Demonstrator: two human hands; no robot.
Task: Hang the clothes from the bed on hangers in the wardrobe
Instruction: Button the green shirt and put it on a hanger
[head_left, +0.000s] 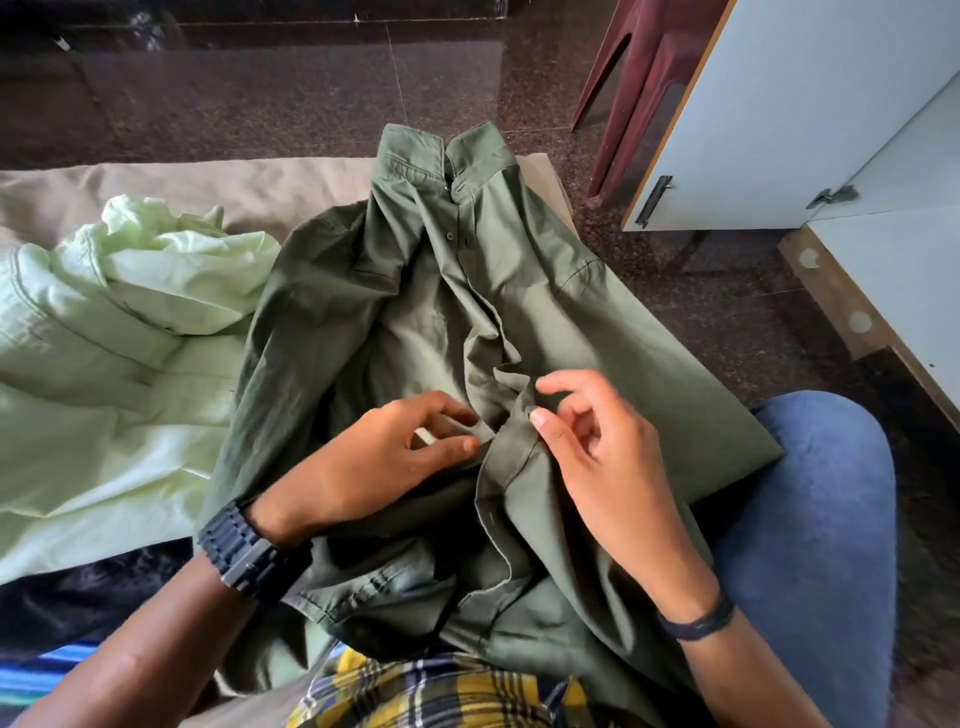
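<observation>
The olive shirt (457, 312) lies spread over the bed's near right corner and the person's lap. The left hand (384, 457) pinches one placket edge, the right hand (587, 441) pinches the other; keep both edges taut and aligned so the button passes cleanly, before fetching a hanger

Soft, even daylight, fairly bright on the olive shirt (415, 312) and pale green garment (119, 322), with gentle shadows only in the cloth folds and under the forearms. Dim toward the top, where the polished dark floor (260, 104) carries a faint sheen and reflections; white cabinet door (779, 104) bright but not blown out. Strong wide-angle bending at the edges, slight softness and smearing overall, bottom-left corner blurred.
</observation>
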